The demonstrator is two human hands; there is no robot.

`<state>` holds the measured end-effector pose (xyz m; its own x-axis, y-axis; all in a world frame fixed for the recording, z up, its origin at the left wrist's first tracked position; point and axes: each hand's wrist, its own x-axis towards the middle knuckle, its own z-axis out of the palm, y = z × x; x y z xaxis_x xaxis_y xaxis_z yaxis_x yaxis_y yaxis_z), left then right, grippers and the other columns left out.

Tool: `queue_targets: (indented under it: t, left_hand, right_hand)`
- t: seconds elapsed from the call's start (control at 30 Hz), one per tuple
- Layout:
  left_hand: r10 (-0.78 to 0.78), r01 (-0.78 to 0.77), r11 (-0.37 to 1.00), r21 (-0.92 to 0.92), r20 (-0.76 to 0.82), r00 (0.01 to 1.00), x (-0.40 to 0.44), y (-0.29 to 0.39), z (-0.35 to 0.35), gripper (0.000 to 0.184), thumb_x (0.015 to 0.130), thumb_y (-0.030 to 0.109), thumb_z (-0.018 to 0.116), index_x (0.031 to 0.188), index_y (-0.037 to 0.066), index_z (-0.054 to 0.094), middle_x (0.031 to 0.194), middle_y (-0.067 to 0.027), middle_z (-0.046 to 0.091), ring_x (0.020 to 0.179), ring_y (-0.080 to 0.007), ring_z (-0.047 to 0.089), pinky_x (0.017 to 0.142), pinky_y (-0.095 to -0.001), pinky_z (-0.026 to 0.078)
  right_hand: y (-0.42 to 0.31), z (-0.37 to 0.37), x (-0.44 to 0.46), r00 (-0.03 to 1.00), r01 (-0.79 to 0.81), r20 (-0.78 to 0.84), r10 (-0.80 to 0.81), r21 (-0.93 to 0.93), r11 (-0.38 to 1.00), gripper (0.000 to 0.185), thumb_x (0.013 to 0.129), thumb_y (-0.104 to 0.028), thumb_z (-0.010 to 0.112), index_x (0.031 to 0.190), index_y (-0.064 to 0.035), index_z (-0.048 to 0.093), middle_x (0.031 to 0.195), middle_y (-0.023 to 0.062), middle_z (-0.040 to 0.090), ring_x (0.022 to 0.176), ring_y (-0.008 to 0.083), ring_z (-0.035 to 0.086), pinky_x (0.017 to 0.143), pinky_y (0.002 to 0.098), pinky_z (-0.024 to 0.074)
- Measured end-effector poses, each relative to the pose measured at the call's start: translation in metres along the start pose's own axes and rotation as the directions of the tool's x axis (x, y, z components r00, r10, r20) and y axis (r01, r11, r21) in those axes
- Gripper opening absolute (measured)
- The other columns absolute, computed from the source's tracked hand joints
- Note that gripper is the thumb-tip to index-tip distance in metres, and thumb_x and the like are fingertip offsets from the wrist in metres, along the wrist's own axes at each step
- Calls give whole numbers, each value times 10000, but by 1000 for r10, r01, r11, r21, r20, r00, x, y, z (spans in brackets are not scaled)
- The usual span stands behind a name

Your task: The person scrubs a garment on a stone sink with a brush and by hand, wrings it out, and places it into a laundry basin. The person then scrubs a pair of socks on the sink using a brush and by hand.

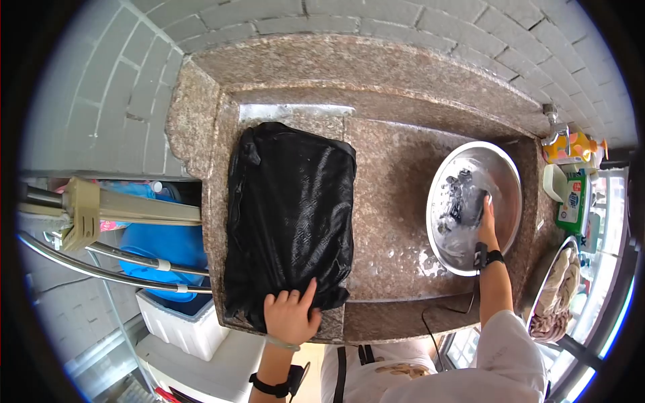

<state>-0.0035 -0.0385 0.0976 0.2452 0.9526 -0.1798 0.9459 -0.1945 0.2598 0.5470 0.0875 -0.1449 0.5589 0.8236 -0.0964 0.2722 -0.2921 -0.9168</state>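
Glossy black cloth point(292, 208): long axis back-to-front, along stone table's point(390, 215) left edge
Left hand point(290, 316): spread open on cloth
Right hand point(487, 221): inside silver metal basin point(514, 191), grip unclear

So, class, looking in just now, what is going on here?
A person is at a stone sink, seemingly washing. Their left hand rests on the near end of a wet-looking black cloth spread out on the left. Their right hand reaches into a metal basin of sudsy water on the right, at a dark item there; what that item is, and how firmly it is held, is unclear.
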Motion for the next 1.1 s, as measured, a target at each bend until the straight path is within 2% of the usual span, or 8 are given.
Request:
queue_targets:
  t: [0.13, 0.23, 0.33, 0.47, 0.6, 0.77, 0.97, 1.1]
  left_hand:
    - [-23, 22, 1000, 15, 56, 998, -8, -4, 31, 429, 688, 274, 681, 1085, 112, 656, 685, -16, 576, 648, -179, 505, 626, -353, 325]
    - [10, -9, 1000, 9, -71, 997, -21, -1, 39, 322, 726, 311, 662, 1003, 148, 690, 660, -8, 533, 657, -177, 485, 635, -358, 314]
    - [-30, 33, 999, 16, -134, 990, -44, 6, 44, 303, 746, 335, 642, 984, 154, 694, 684, -22, 507, 683, -191, 478, 639, -364, 318]
    - [-121, 110, 992, -56, -237, 964, -78, 4, 75, 305, 767, 373, 623, 964, 154, 702, 663, -8, 428, 671, -205, 439, 658, -371, 309]
    - [-115, 90, 992, -91, -328, 938, -72, -4, 84, 252, 771, 360, 632, 858, 140, 718, 628, -1, 398, 651, -195, 414, 645, -359, 282]
    - [-129, 75, 984, -161, -354, 926, -74, -2, 81, 220, 784, 343, 630, 838, 147, 713, 599, 0, 401, 622, -192, 416, 633, -352, 280]
    - [-124, 85, 989, -120, -379, 917, -71, -3, 82, 193, 755, 350, 641, 826, 186, 714, 601, 22, 387, 622, -154, 413, 651, -337, 280]
    - [-119, 72, 989, -130, -399, 909, -69, -7, 92, 192, 762, 341, 639, 792, 164, 709, 610, 15, 392, 628, -167, 408, 660, -344, 276]
  right_hand:
    - [-159, 84, -63, 762, -635, 645, 56, 728, 258, 648, 846, -602, 489, 1225, -78, 521, 956, 78, 588, 717, 127, 572, 604, 246, 510]
    - [-189, 149, -116, 304, -746, 907, 293, 35, 665, 594, 914, -530, 447, 1284, -65, 458, 1003, 105, 587, 766, 116, 567, 605, 246, 497]
    - [-261, 186, -241, 155, 762, 933, -324, 96, 641, 478, 914, -464, 475, 1210, -91, 513, 1047, 133, 595, 919, 244, 600, 779, 342, 504]
    - [-274, 246, -274, -164, 727, 982, 99, 52, 685, 533, 874, -593, 439, 998, -98, 592, 950, 178, 615, 893, 339, 632, 781, 434, 527]
    - [-269, 444, -148, -55, 985, 737, -674, 150, 84, 363, 917, -442, 465, 1222, -257, 527, 1021, 151, 549, 849, 316, 587, 719, 418, 518]
    - [-308, 400, -172, 150, 846, 975, -164, -41, 531, 530, 885, -449, 489, 1291, -109, 468, 991, 204, 555, 821, 332, 598, 630, 434, 541]
    - [-296, 285, -218, -153, 795, 971, 184, 11, 606, 635, 868, -662, 359, 1035, -99, 600, 878, 160, 610, 850, 266, 623, 706, 414, 535]
    - [-282, 456, -131, 180, 981, 796, -578, -101, 166, 357, 946, -382, 418, 1294, -306, 444, 1069, 190, 539, 862, 308, 615, 634, 393, 556]
